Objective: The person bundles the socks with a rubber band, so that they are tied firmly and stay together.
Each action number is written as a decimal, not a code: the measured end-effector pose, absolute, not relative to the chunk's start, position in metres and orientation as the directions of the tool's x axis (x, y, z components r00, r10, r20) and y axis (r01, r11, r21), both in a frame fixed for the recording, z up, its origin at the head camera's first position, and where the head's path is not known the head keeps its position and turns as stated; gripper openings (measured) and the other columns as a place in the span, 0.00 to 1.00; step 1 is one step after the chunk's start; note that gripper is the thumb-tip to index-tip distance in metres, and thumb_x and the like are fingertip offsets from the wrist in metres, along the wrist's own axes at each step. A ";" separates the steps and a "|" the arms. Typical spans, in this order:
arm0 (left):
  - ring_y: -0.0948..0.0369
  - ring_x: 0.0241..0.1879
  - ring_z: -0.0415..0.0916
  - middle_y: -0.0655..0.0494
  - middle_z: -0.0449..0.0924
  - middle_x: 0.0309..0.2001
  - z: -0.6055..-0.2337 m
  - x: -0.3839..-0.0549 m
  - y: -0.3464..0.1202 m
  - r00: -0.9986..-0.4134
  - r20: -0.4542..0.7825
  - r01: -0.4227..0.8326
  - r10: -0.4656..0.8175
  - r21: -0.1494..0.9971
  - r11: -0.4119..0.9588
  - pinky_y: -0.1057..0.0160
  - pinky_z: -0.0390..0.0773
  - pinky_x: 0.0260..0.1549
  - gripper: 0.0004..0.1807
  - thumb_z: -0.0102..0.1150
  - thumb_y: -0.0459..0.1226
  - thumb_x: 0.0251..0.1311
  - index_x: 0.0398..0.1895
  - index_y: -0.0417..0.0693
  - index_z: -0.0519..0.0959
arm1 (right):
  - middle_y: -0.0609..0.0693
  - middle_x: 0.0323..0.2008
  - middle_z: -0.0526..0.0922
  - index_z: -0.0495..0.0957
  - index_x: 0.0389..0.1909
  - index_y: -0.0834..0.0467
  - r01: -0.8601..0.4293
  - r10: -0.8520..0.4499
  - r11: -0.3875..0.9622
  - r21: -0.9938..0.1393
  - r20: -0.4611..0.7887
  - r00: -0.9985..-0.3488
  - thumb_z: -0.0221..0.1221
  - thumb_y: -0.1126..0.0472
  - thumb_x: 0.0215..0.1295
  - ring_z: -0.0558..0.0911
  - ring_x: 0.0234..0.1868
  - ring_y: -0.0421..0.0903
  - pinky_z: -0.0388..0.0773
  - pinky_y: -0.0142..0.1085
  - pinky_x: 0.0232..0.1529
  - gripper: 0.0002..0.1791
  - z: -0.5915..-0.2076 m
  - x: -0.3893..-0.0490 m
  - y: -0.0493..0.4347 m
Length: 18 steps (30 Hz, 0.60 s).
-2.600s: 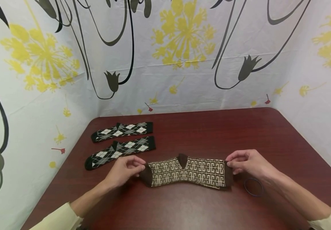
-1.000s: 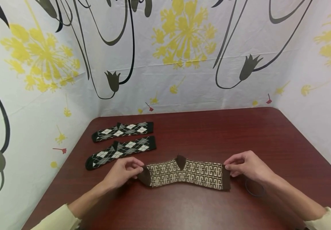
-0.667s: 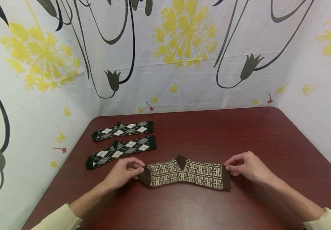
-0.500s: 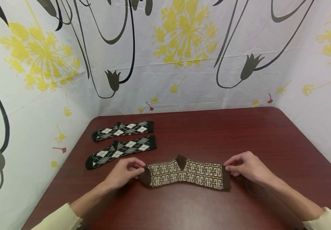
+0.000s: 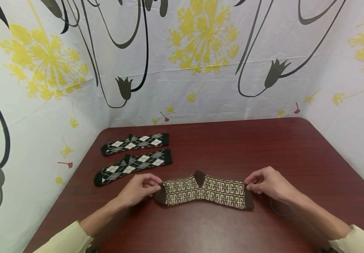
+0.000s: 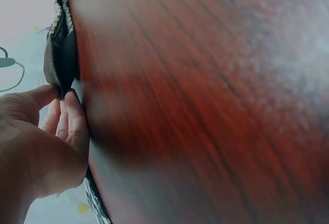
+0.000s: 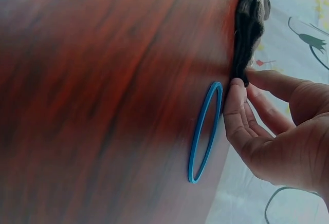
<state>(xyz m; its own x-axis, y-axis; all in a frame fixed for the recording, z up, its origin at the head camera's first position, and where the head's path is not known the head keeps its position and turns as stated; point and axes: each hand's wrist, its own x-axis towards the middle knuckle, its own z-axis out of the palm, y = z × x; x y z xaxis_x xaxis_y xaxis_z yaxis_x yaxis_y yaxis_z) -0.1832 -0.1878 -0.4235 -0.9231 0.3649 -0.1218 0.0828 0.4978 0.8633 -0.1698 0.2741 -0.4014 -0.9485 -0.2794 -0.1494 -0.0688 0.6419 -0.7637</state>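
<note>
A brown sock (image 5: 205,191) with a cream Greek-key pattern stretches sideways between my two hands, low over the table's near middle. My left hand (image 5: 139,189) pinches its dark toe end between thumb and fingers; the left wrist view shows the toe (image 6: 61,64) at the fingertips. At the other end, my right hand (image 5: 271,184) pinches the upper corner of the brown cuff (image 5: 249,196). The right wrist view has that dark cuff edge (image 7: 247,44) between thumb and forefinger. A thin blue rubber band (image 7: 205,131) lies on the table beside the right hand.
Two black, grey and white argyle socks (image 5: 134,144) (image 5: 134,167) lie flat, one behind the other, at the back left of the dark red table (image 5: 232,144). A patterned white cloth (image 5: 156,88) hangs round the table's back and sides.
Both hands keep their hold on the sock, which shifted slightly left and lower earlier. In the last half second the left hand edges right and the right hand edges left.
</note>
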 end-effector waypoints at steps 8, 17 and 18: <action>0.61 0.37 0.84 0.53 0.87 0.42 -0.419 -0.184 -0.188 -0.909 -0.120 0.114 0.399 0.850 0.515 0.64 0.81 0.32 0.12 0.66 0.37 0.73 0.54 0.42 0.87 | 0.48 0.33 0.88 0.90 0.45 0.64 -0.090 -0.324 0.639 -0.764 -0.162 -0.932 0.69 0.69 0.65 0.80 0.29 0.43 0.78 0.34 0.29 0.09 -0.401 -0.171 0.276; 0.60 0.37 0.82 0.52 0.85 0.42 -0.419 -0.186 -0.186 -0.907 -0.092 0.133 0.411 0.863 0.487 0.65 0.81 0.34 0.11 0.65 0.34 0.73 0.53 0.39 0.86 | 0.49 0.35 0.88 0.89 0.43 0.64 -0.083 -0.347 0.624 -0.777 -0.181 -0.920 0.68 0.71 0.63 0.80 0.32 0.45 0.78 0.35 0.30 0.09 -0.394 -0.170 0.276; 0.60 0.36 0.82 0.52 0.85 0.41 -0.419 -0.186 -0.186 -0.908 -0.088 0.136 0.410 0.863 0.486 0.64 0.81 0.33 0.11 0.64 0.34 0.73 0.53 0.39 0.86 | 0.50 0.35 0.88 0.89 0.43 0.65 -0.076 -0.348 0.617 -0.783 -0.184 -0.919 0.67 0.72 0.63 0.81 0.32 0.46 0.79 0.35 0.30 0.09 -0.394 -0.170 0.276</action>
<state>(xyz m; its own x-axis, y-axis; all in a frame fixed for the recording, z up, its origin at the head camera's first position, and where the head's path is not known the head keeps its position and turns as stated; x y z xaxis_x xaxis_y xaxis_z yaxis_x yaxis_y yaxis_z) -0.1856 -0.1861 -0.4186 -0.9077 0.4102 -0.0882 0.1357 0.4859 0.8634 -0.1699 0.2761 -0.3935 -0.9193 -0.3476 -0.1843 -0.0761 0.6167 -0.7835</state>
